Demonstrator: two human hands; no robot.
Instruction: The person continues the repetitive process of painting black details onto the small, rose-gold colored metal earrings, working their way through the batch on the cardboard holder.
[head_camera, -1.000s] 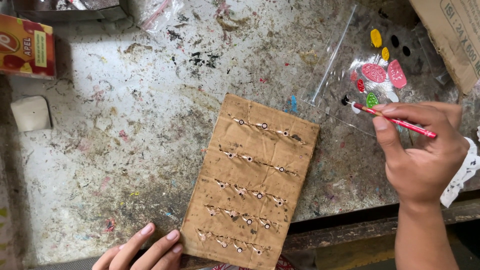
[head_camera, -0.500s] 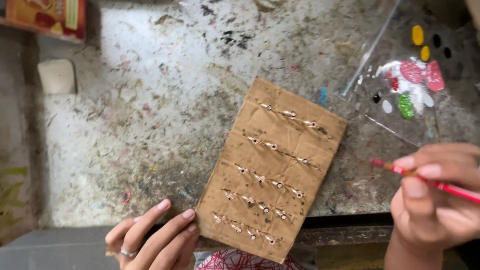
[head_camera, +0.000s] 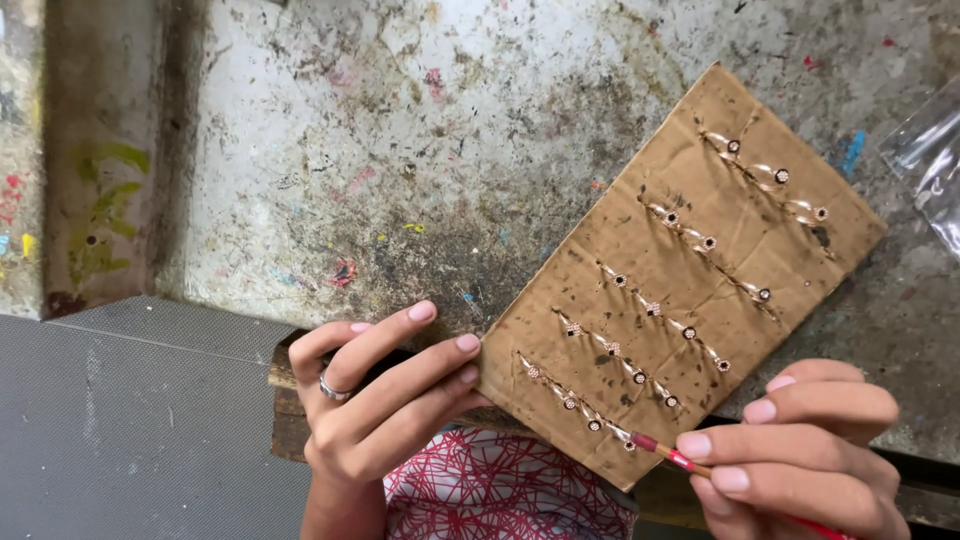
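Two hands meet at one brown rectangular cardboard sheet (head_camera: 680, 280) studded with rows of small metal pieces. Your left hand (head_camera: 385, 395) pinches its near corner, fingers closed on the edge. Your right hand (head_camera: 800, 445) grips a thin red paintbrush (head_camera: 672, 456), tip touching the lowest row. Its long axis runs from between your hands diagonally up and away to the right. It lies on a paint-stained grey workbench (head_camera: 400, 150).

One cardboard (head_camera: 690, 270), one paintbrush (head_camera: 668, 456)
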